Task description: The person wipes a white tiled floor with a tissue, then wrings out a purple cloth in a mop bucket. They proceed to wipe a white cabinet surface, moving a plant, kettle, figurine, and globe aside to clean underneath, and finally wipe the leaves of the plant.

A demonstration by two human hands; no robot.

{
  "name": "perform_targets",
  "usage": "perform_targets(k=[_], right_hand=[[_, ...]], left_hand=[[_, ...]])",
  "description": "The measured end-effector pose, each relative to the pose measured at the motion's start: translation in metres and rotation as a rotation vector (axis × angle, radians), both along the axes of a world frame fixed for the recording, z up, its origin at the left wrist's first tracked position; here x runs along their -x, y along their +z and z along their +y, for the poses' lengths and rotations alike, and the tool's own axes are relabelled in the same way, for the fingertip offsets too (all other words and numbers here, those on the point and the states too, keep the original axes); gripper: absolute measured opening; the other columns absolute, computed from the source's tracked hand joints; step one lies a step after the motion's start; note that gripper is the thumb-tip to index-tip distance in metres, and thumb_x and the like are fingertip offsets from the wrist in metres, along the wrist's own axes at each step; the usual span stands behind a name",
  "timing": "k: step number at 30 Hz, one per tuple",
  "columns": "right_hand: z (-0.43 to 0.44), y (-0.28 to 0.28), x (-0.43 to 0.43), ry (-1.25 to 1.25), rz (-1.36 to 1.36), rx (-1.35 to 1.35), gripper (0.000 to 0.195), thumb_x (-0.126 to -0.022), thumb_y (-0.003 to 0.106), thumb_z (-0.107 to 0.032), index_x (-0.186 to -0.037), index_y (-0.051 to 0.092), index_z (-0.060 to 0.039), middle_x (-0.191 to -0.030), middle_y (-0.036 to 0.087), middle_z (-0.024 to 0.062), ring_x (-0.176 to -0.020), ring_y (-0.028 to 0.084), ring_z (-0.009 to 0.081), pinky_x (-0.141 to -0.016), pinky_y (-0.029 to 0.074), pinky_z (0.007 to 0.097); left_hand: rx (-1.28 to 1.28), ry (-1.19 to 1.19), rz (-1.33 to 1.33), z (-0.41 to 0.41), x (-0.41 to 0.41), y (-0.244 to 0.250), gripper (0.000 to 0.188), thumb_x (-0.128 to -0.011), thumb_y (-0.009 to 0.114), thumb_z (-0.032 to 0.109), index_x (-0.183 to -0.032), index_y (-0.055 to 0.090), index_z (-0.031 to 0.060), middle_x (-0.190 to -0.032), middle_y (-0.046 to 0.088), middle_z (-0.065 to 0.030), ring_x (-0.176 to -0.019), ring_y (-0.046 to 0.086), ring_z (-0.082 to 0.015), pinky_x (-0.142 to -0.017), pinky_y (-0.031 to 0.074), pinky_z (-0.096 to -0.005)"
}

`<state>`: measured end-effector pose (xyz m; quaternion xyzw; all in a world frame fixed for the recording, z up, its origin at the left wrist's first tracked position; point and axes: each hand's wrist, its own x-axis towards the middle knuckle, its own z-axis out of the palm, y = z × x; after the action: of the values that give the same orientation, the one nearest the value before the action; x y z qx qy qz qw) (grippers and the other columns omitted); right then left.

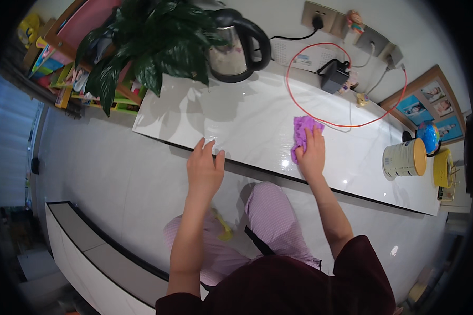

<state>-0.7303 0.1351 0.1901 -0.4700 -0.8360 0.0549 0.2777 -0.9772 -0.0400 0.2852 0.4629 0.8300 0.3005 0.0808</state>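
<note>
My right hand (312,154) presses a crumpled purple cloth (300,136) onto the glossy white marble-patterned cabinet top (256,130). Wet-looking streaks show on the surface to the left of the cloth. My left hand (205,163) is at the front edge of the cabinet top, fingers apart and holding nothing; whether it touches the edge I cannot tell. Behind the cloth a thin red cable (339,125) loops out over the surface from a wall socket.
An electric kettle (230,51) and a leafy plant (161,43) stand back left. Behind are a white router (283,53) and black power adapter (334,76). A lidded can (403,158), small globe (428,138) and photo frame (437,78) stand right.
</note>
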Motion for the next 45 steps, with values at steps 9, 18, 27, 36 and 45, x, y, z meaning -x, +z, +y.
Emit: perform_targets(k=[9, 18, 27, 36, 45], right_hand=[[-0.003, 0.006, 0.01, -0.08, 0.034, 0.08, 0.058, -0.073, 0.058, -0.016, -0.128, 0.049, -0.0013, -0.14, 0.04, 0.023, -0.129, 0.037, 0.0392, -0.11, 0.029, 0.0455], [-0.002, 0.008, 0.013, -0.109, 0.047, 0.08, 0.055, -0.074, 0.057, -0.015, -0.127, 0.05, -0.0013, -0.139, 0.041, 0.0225, -0.129, 0.038, 0.038, -0.11, 0.029, 0.0458], [0.012, -0.002, 0.014, -0.106, 0.053, 0.007, 0.053, -0.074, 0.057, -0.015, -0.126, 0.052, -0.0016, -0.139, 0.042, 0.0225, -0.129, 0.038, 0.0383, -0.11, 0.029, 0.0459], [0.011, 0.002, 0.016, -0.118, 0.062, 0.047, 0.053, -0.075, 0.058, -0.015, -0.126, 0.053, -0.0033, -0.138, 0.042, 0.0224, -0.129, 0.038, 0.0386, -0.11, 0.03, 0.0453], [0.016, -0.002, 0.03, -0.023, 0.033, 0.035, 0.056, -0.071, 0.058, -0.014, -0.126, 0.053, -0.0045, -0.138, 0.044, 0.0215, -0.128, 0.04, 0.0389, -0.109, 0.031, 0.0449]], left_hand=[[-0.294, -0.193, -0.525, 0.111, -0.021, -0.028, 0.047, -0.089, 0.059, 0.017, -0.13, 0.044, 0.0, -0.126, 0.051, -0.019, -0.111, 0.055, -0.0306, -0.09, 0.046, -0.0364], [-0.713, 0.114, -0.288, 0.3, 0.004, -0.022, 0.058, -0.089, 0.06, 0.027, -0.128, 0.038, -0.0092, -0.124, 0.052, -0.0263, -0.115, 0.051, -0.0374, -0.096, 0.041, -0.042], [-0.535, -0.013, -0.311, 0.255, 0.018, -0.012, 0.045, -0.096, 0.047, 0.03, -0.125, 0.042, -0.004, -0.113, 0.056, -0.0282, -0.104, 0.054, -0.0438, -0.088, 0.043, -0.0443], [-0.439, -0.149, -0.412, 0.088, 0.021, 0.007, 0.026, -0.098, 0.041, 0.015, -0.117, 0.047, -0.0002, -0.102, 0.062, -0.0107, -0.094, 0.058, -0.0212, -0.086, 0.043, -0.0321], [-0.404, -0.163, -0.443, 0.018, 0.034, 0.015, 0.023, -0.096, 0.04, 0.01, -0.115, 0.049, 0.0016, -0.104, 0.06, -0.0074, -0.096, 0.055, -0.0177, -0.09, 0.041, -0.03]])
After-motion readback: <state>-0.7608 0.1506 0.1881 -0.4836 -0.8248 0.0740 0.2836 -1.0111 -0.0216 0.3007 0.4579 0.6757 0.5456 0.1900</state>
